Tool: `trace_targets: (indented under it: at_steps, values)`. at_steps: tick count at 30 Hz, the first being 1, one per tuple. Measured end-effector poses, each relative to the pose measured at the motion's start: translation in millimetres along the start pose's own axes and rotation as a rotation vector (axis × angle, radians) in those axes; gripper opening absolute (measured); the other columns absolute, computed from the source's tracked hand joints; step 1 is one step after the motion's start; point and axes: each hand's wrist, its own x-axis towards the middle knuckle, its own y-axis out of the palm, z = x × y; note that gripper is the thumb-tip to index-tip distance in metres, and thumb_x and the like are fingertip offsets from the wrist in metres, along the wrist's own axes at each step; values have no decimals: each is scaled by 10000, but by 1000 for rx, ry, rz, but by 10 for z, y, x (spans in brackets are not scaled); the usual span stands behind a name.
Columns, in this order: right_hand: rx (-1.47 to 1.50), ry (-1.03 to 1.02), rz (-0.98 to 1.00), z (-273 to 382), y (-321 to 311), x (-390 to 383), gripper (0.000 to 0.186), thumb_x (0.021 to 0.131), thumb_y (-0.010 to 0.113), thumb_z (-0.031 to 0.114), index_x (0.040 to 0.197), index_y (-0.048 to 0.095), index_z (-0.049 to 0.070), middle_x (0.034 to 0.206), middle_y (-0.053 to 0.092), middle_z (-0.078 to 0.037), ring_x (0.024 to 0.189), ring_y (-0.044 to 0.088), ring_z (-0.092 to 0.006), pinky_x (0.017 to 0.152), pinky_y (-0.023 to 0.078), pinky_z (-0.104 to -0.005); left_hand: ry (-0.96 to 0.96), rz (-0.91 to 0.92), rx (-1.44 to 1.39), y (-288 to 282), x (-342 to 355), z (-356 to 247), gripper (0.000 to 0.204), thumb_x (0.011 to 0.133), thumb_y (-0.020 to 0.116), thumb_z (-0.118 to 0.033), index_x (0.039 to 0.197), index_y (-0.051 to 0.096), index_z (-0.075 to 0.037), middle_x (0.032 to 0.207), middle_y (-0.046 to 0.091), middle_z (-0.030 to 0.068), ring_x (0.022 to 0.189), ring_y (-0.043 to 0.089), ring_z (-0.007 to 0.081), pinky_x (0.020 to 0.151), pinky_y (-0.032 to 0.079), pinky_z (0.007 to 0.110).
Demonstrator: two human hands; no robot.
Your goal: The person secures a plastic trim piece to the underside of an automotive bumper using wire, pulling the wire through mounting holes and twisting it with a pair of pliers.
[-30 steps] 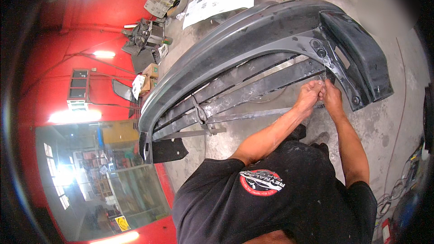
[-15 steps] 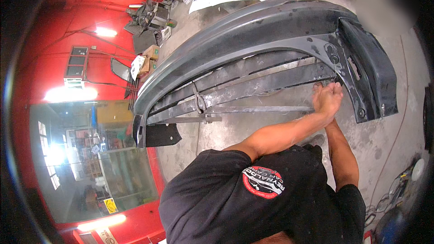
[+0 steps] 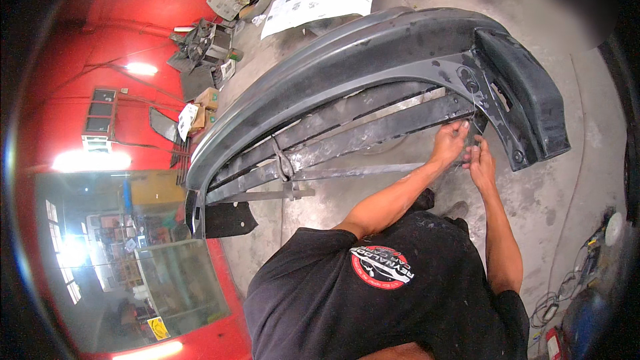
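A dark grey car bumper (image 3: 313, 60) rests on a stand of flat metal bars (image 3: 373, 130), its hollow inner side toward me. A thin, pale wire or string (image 3: 475, 108) hangs from the bumper's right end, by the tip of the upper bar. Just below it, my left hand (image 3: 451, 143) is closed with thumb and fingertips pinched at the strand. My right hand (image 3: 483, 165) is a little lower and to the right, fingers curled and closed at the strand's lower part. The strand is very fine, and its ends are hidden at the fingers.
A clamp-like metal piece (image 3: 283, 162) sits on the stand's left part. Newspaper sheets (image 3: 320, 3) lie beyond the bumper. Boxes (image 3: 207, 100) and scrap parts line the red wall at left, beside a large window (image 3: 133, 253). Cables (image 3: 550, 307) lie at lower right.
My hands were together, one over the other, at the bumper's right end. They have come apart, the right one now lower and to the right. The whole view has shifted slightly.
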Motion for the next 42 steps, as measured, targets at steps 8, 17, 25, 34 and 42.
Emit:
trace_targets:
  at_steps: [8, 17, 25, 34, 42]
  values:
    - [-239, -375, -277, 718, -63, -214, 297, 901, 481, 237, 1095, 553, 25, 978, 606, -175, 842, 610, -316, 741, 465, -371, 209, 169, 21, -228, 108, 24, 315, 909, 491, -297, 833, 605, -14, 670, 599, 84, 605, 545, 178, 592, 428, 309]
    - [-581, -615, -336, 575, -70, 7, 313, 779, 532, -4, 1086, 568, 41, 915, 612, -191, 845, 589, -357, 717, 457, -410, 464, 135, 466, -318, 91, -137, 306, 925, 422, -262, 845, 570, -6, 740, 558, 247, 731, 543, 434, 616, 431, 455]
    - [-738, -891, -322, 317, -253, 245, 331, 717, 517, -73, 1022, 596, 27, 953, 606, -199, 922, 572, -350, 838, 415, -420, 379, 159, 411, -358, -6, -307, 336, 923, 419, -281, 814, 560, 4, 717, 560, 237, 723, 547, 430, 620, 427, 462]
    - [-916, -640, -208, -49, -49, 427, 345, 720, 576, 55, 1059, 517, 39, 820, 602, -164, 774, 596, -321, 684, 469, -406, 213, 196, 421, -272, -127, -366, 343, 918, 412, -245, 722, 529, 12, 610, 538, 200, 599, 545, 375, 578, 418, 432]
    - [-531, -1035, -264, -695, 359, 851, 326, 711, 591, 117, 1006, 532, -7, 752, 586, -132, 687, 582, -325, 629, 470, -415, -64, 205, 306, -71, -140, -406, 313, 892, 415, -190, 697, 539, 23, 700, 579, 204, 650, 562, 368, 605, 429, 397]
